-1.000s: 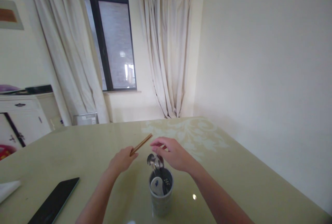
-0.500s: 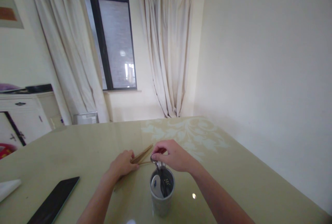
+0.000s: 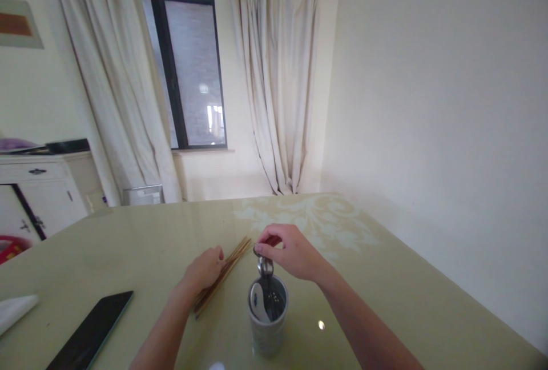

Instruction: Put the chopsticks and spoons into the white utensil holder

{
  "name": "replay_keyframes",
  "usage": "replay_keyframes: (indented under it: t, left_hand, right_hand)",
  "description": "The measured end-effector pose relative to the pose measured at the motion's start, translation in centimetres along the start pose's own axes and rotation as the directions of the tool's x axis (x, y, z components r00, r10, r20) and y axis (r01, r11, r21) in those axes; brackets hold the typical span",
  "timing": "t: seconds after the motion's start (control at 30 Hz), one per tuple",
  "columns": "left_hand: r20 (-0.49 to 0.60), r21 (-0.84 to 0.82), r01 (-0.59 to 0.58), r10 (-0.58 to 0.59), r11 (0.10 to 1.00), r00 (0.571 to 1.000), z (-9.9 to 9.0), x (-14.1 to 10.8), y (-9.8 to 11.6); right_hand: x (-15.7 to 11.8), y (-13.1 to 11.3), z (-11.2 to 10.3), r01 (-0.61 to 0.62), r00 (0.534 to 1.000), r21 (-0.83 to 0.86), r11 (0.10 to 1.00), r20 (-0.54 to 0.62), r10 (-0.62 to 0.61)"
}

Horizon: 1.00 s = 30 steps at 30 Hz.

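Note:
A grey cup (image 3: 268, 336) stands upright near the front of the table, holding several utensils, including a white-handled one (image 3: 259, 303) and dark metal ones. Above its rim, my right hand (image 3: 287, 250) pinches the rounded, shiny end of a metal spoon (image 3: 257, 251); the lower part goes down toward the cup. Other shiny metal (image 3: 266, 266) shows just under the fingers. To the left, a bundle of wooden chopsticks (image 3: 223, 276) lies slantwise on the table. My left hand (image 3: 206, 267) is closed at the bundle's left side, its fingertips partly hidden.
A dark flat tablet-like object (image 3: 92, 330) and a white item (image 3: 17, 310) lie on the left of the greenish table (image 3: 363, 313). A wall (image 3: 428, 130) borders its right side. Behind are curtains (image 3: 280, 73), a window and a white cabinet (image 3: 47, 187).
My right hand has risen slightly, drawing the metal spoon higher above the cup. My left hand has drawn in its fingers, and the chopsticks lie more tightly together.

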<state>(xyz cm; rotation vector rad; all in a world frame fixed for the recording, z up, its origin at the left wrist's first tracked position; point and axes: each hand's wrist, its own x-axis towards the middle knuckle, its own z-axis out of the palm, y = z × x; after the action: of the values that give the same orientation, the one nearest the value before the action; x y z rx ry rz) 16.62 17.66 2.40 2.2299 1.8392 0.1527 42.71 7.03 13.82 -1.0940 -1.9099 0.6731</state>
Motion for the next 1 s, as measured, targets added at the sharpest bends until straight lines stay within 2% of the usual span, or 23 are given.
replay_keyframes:
  t: [0.27,0.53,0.67,0.83,1.0]
  left_hand:
    - [-0.008,0.015,0.015,-0.015,1.0,1.0,-0.2,-0.3,0.1]
    - [-0.034,0.031,0.074,-0.073,0.997,0.997,-0.9,-0.6,0.2]
    - [-0.018,0.017,0.013,-0.013,1.0,1.0,-0.8,-0.6,0.8]
    - [0.009,-0.017,-0.072,0.072,0.997,0.997,-0.6,-0.8,1.4]
    - [0.027,-0.063,-0.12,0.121,0.991,0.992,-0.7,-0.8,1.7]
  right_hand:
    - [-0.1,-1.0,-1.3,0.022,0.987,0.019,1.0,-0.157,-0.019]
    - [-0.1,-1.4,-1.9,0.0,0.98,0.034,0.999,-0.197,0.007]
    - [0.0,-1.5,-2.1,0.009,0.971,0.056,0.998,-0.239,0.005]
    - [0.1,-1.0,-3.0,0.044,0.929,0.123,0.991,-0.371,0.005]
    - [0.3,-0.2,-3.9,0.033,0.87,0.267,0.963,-0.481,0.104]
